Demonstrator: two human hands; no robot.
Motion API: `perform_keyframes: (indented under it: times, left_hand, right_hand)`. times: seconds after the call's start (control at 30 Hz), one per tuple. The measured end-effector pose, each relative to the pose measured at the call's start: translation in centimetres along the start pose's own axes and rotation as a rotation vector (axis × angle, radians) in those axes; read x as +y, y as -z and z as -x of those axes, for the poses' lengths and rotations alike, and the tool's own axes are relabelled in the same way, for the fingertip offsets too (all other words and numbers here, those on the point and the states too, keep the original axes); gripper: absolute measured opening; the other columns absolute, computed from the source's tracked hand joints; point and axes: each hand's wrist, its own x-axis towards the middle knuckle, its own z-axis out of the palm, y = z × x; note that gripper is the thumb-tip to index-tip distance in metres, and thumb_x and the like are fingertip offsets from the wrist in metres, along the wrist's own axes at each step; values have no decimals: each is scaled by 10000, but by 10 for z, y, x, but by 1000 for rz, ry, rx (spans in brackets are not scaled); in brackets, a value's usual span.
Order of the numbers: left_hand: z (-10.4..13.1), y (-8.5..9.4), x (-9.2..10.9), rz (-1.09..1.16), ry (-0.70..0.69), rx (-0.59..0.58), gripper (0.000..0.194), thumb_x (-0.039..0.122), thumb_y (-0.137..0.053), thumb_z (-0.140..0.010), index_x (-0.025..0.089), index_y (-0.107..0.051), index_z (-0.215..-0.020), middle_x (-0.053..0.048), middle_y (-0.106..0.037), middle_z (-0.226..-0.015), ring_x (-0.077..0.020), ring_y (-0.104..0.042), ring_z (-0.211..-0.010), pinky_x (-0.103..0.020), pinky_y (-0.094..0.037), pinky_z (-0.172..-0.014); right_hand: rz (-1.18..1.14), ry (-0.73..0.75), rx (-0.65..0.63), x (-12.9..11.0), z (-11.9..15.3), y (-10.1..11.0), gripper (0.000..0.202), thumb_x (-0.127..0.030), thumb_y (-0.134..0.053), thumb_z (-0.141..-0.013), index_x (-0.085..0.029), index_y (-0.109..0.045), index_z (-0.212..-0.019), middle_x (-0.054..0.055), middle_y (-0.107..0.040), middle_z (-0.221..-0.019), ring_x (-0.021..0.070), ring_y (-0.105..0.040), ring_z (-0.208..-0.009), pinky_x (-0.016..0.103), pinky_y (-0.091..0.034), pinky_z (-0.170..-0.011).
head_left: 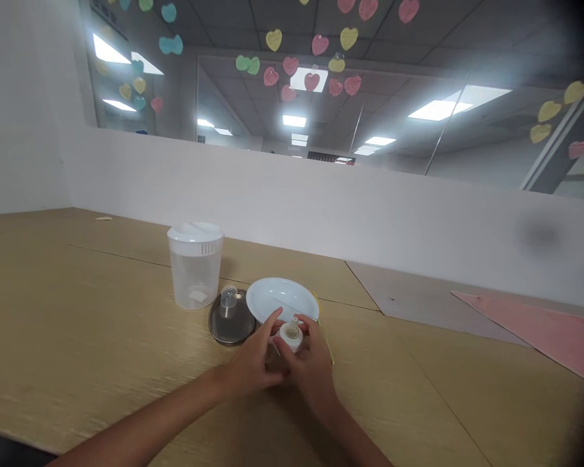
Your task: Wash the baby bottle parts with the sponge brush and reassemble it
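Between my two hands is a baby bottle nipple in a white collar ring (291,335), its pale tip pointing up. My left hand (254,355) is curled against its left side, thumb and fingers bent around it. From the right, my right hand (312,371) grips the ring with thumb and fingers. Whether a bottle body is below the ring is hidden by the hands. Just beyond them lies a white oval plate (277,295). Left of it, a clear dome cap (228,298) stands on a round dark metal tray (226,329).
A translucent plastic tub with a white lid (196,266) stands behind the tray. Something yellow (327,334) shows by the plate's right edge. A pink sheet (549,327) and a grey sheet (428,305) lie at right. A white wall (272,194) with a window above bounds the table.
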Motion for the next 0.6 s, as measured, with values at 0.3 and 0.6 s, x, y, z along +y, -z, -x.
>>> perform_keyframes:
  times: [0.3, 0.6]
  left_hand:
    - [-11, 66, -41, -522, 53, 434, 477, 227, -427, -864, 158, -288, -1315, -130, -537, -1174, -228, -516, -1091, -410, -413, -939]
    - [-9, 67, -63, -932, 274, 137, 339, 127, -571, -727, 149, -523, -1062, -124, -563, -1105, -288, -501, -1085, -443, -414, -912]
  right_hand:
    - [108, 192, -17, 22, 3, -1, 517, -466, -656, -710, -202, -502, -1127, 91, -598, -1053, 251, -561, -959, 396, -453, -817]
    - [80, 250, -29, 25, 3, -1, 482, -442, -641, -745, -206, -491, -1137, 101, -587, -1071, 254, -544, -992, 411, -442, -846]
